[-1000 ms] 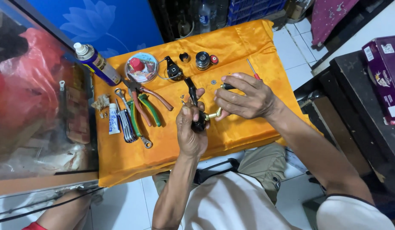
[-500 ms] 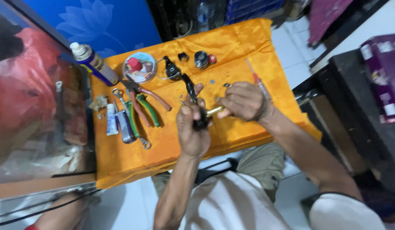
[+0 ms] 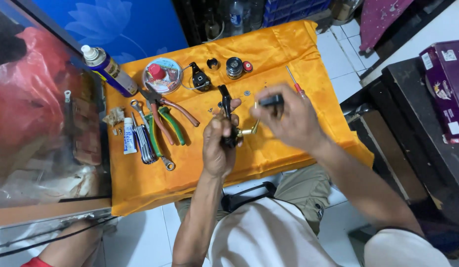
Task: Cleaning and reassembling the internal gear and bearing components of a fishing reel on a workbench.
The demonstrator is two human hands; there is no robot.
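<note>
My left hand [image 3: 218, 143] grips a black fishing-reel body [image 3: 226, 116] with a gold-coloured arm sticking out to the right, held over an orange cloth [image 3: 269, 54]. My right hand [image 3: 288, 121] is raised just right of it, with a small black part [image 3: 272, 100] pinched in its fingertips. A red-handled screwdriver [image 3: 293, 82] lies on the cloth behind my right hand.
On the cloth lie pliers [image 3: 162, 118], a wrench [image 3: 140, 136], a small white tube [image 3: 129, 136], a round lidded dish [image 3: 161, 75], black reel parts [image 3: 199, 79] and a metal spool [image 3: 234, 67]. A spray can [image 3: 108, 69] stands at the left by a glass case [image 3: 41, 113]. A purple box [image 3: 444, 89] sits at right.
My right hand has lifted off the reel and moved right and up with a small black part in its fingers. My left hand still holds the reel.
</note>
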